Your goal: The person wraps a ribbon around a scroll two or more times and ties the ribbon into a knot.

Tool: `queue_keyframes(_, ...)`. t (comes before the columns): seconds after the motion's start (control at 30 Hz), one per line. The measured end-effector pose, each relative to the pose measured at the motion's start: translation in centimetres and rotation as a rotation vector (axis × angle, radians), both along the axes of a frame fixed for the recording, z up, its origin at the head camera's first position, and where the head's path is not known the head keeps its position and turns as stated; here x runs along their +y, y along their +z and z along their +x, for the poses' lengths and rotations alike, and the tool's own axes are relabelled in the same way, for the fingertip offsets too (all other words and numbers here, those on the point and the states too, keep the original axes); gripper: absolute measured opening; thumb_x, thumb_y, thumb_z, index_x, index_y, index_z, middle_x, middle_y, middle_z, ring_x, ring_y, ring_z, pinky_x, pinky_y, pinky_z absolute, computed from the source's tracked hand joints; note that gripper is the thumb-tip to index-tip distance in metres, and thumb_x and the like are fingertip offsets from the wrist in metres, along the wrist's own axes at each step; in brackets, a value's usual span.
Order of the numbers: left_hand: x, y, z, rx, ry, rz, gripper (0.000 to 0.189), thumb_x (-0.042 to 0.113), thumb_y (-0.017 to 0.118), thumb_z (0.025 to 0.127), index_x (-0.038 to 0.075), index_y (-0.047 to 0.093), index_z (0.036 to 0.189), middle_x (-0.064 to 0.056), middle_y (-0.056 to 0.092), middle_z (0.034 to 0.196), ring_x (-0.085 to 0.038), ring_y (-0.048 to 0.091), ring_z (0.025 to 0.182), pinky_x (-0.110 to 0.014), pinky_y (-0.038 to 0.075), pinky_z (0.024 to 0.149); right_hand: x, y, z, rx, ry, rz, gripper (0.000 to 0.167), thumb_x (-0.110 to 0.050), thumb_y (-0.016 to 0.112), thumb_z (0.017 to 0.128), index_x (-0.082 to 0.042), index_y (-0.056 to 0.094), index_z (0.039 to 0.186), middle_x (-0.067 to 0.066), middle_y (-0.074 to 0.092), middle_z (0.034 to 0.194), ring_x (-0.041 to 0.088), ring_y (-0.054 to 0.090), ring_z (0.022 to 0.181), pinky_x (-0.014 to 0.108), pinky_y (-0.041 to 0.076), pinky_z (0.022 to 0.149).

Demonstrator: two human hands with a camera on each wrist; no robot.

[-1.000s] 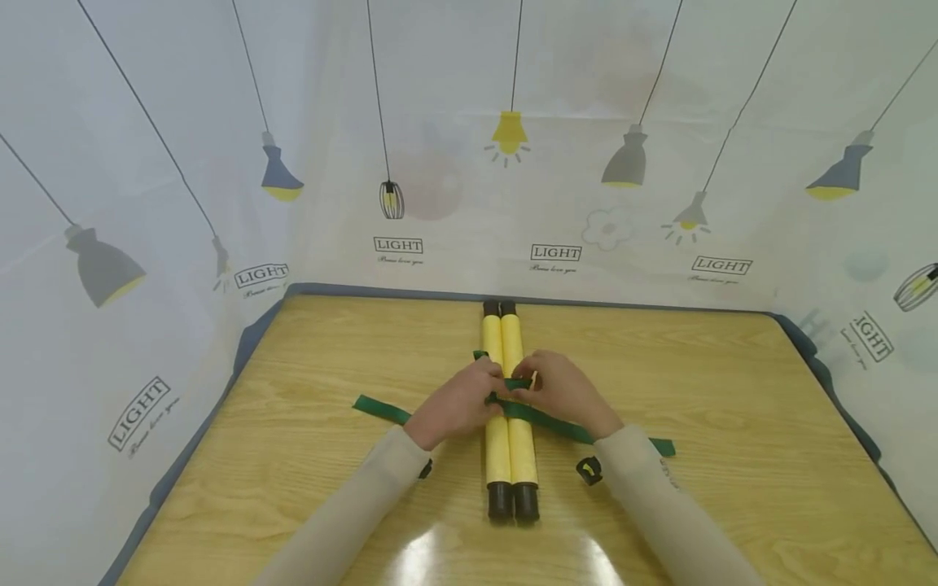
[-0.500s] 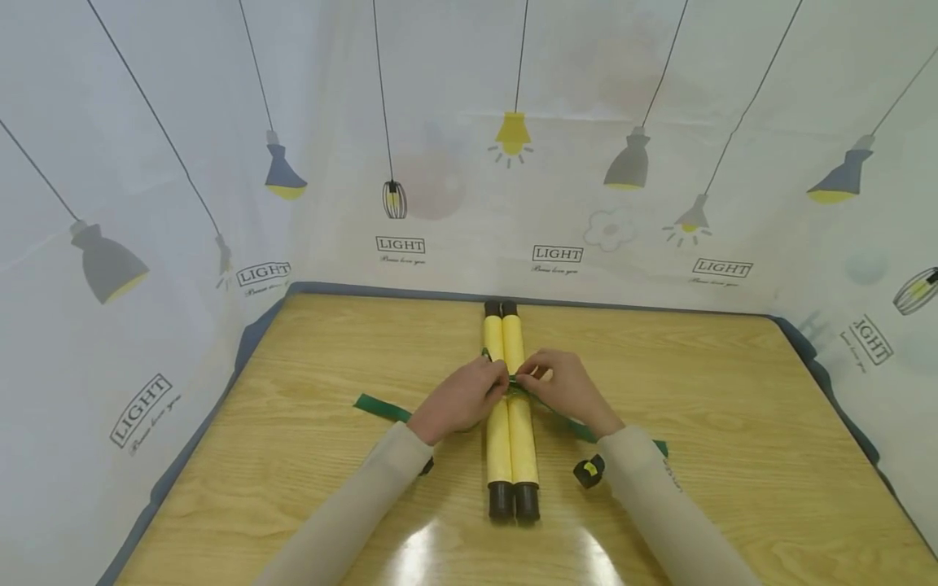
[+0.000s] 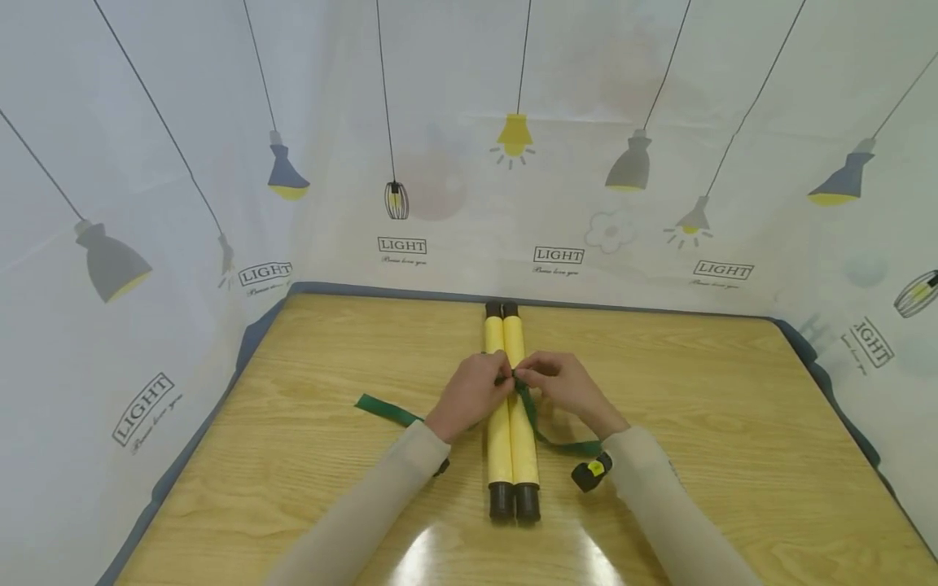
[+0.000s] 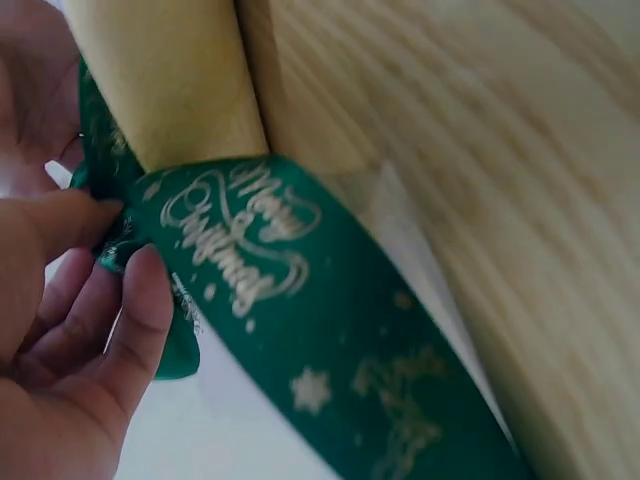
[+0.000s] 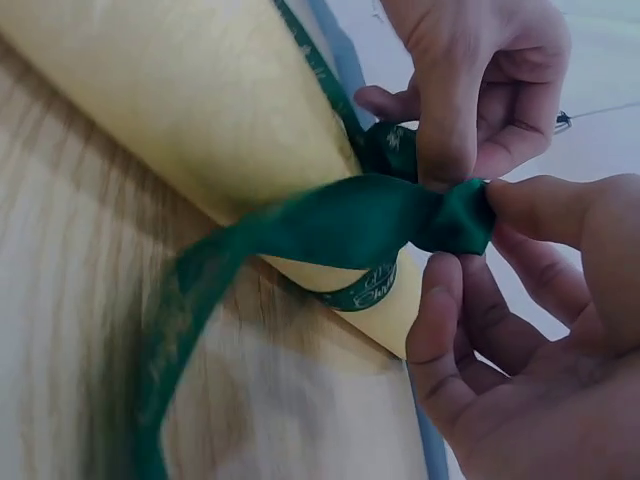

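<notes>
Two yellow tubes [image 3: 510, 443] with black end caps lie side by side on the table. A green ribbon [image 4: 240, 240] printed with "Merry Christmas" and snowflakes goes round them, and its tails trail to both sides. My left hand [image 3: 475, 392] pinches the ribbon over the tubes between thumb and fingers. Opposite it, my right hand [image 3: 563, 387] pinches a bunched fold of the ribbon [image 5: 455, 220] with thumb and fingertips. The fingertips of both hands nearly meet above the tubes. How the ribbon crosses under the fingers is partly hidden.
A small black and yellow object [image 3: 591, 470] shows beside the right sleeve; another dark bit [image 3: 441, 467] peeks out by the left sleeve. The wooden table [image 3: 352, 350] ends at a wall covering [image 3: 469, 212] printed with lamps.
The ribbon loop between the hands has drawn smaller as the fingertips came together. The right tail has been pulled in and now curves beside the tubes. The tubes stay put.
</notes>
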State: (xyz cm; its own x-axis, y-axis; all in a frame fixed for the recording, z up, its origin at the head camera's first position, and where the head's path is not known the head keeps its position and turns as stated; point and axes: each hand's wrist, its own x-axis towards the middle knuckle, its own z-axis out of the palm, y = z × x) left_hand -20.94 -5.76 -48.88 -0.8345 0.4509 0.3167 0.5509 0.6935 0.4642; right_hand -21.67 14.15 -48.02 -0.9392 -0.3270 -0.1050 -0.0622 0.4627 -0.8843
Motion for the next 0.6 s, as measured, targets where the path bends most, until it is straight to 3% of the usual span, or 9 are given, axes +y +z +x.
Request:
queue_keyframes(0.17, 0.52, -0.26, 0.11, 0.014, 0.049, 0.047, 0.014, 0.009, 0.071, 0.096, 0.009, 0.059, 0.088, -0.002, 0.066, 0.078, -0.008, 0.054, 0.064, -0.017, 0.044, 0.055, 0.11, -0.24, 0.05, -0.135, -0.023, -0.083, 0.025, -0.031, 0.063, 0.104, -0.013, 0.071, 0.119, 0.008, 0.075, 0.107, 0.027, 0.068, 0.096, 0.039, 0.057, 0.078)
queue_keyframes(0.37, 0.71, -0.52, 0.22, -0.015, 0.089, 0.083, 0.017, 0.009, 0.070, 0.097, 0.011, 0.056, 0.088, -0.001, 0.063, 0.077, -0.006, 0.054, 0.063, -0.016, 0.043, 0.052, 0.42, -0.50, -0.12, -0.214, 0.002, -0.139, 0.031, -0.022, 0.057, 0.106, -0.010, 0.064, 0.133, 0.008, 0.074, 0.102, 0.020, 0.068, 0.089, 0.035, 0.058, 0.082)
queue_keyframes(0.47, 0.68, -0.66, 0.12, -0.015, 0.095, 0.103, 0.015, 0.008, 0.069, 0.097, 0.010, 0.057, 0.089, -0.002, 0.065, 0.078, -0.007, 0.055, 0.064, -0.016, 0.044, 0.053, 0.62, -0.53, -0.33, -0.219, 0.033, -0.118, 0.035, -0.023, 0.058, 0.105, -0.011, 0.062, 0.139, 0.010, 0.074, 0.113, 0.020, 0.069, 0.095, 0.036, 0.059, 0.084)
queue_keyframes(0.6, 0.35, -0.62, -0.14, -0.030, 0.078, 0.141, 0.012, 0.007, 0.071, 0.095, 0.009, 0.061, 0.091, -0.004, 0.071, 0.084, -0.010, 0.063, 0.072, -0.018, 0.050, 0.061, 0.93, -0.66, -0.66, -0.186, 0.058, -0.071, 0.034, -0.026, 0.062, 0.104, -0.013, 0.067, 0.135, 0.012, 0.072, 0.126, 0.020, 0.070, 0.098, 0.037, 0.060, 0.084)
